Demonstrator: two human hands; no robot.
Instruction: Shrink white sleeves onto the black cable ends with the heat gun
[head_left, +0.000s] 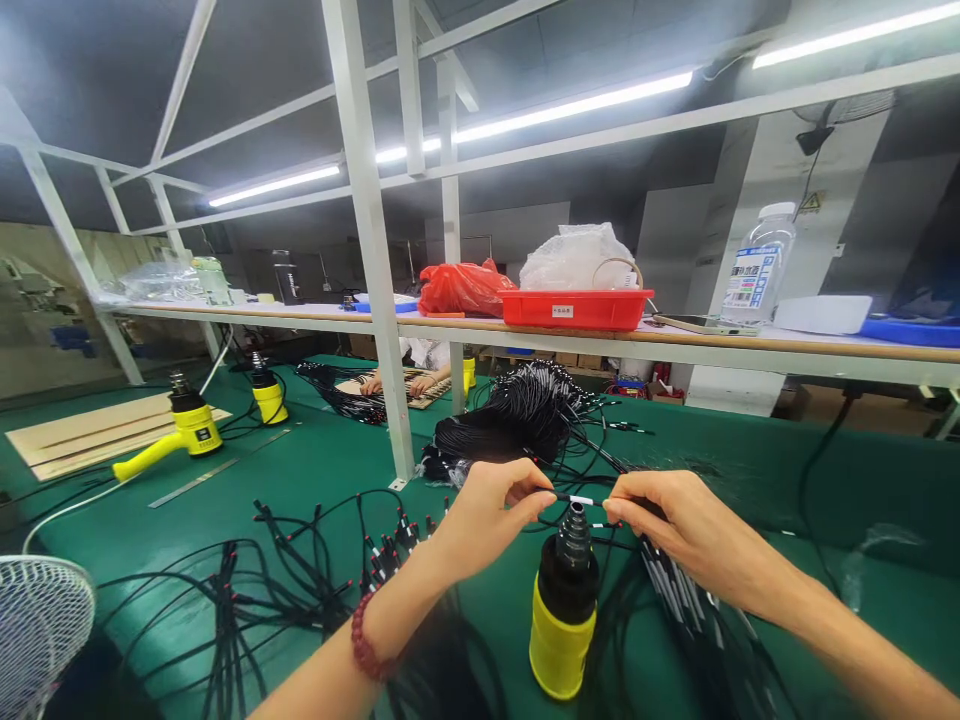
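Observation:
A thin black cable with a white sleeve (581,500) is stretched level between my two hands. My left hand (499,505), wearing a beaded bracelet (367,640) at the wrist, pinches the cable left of the sleeve. On the other side my right hand (664,510) pinches it by thumb and forefinger. Just below the sleeve points the metal nozzle of a yellow and black heat gun (564,630), which stands upright on the green table. Black cables with red tips (394,550) lie beside my left forearm. Under my right hand runs a bundle of cables with pale sleeves (679,590).
A large heap of black cables (510,420) lies behind my hands, next to a white post (379,300). Two more heat guns (199,425) stand at left. Above runs a shelf with a red tray (577,312) and a bottle (759,265). Another person's hands (424,382) work beyond.

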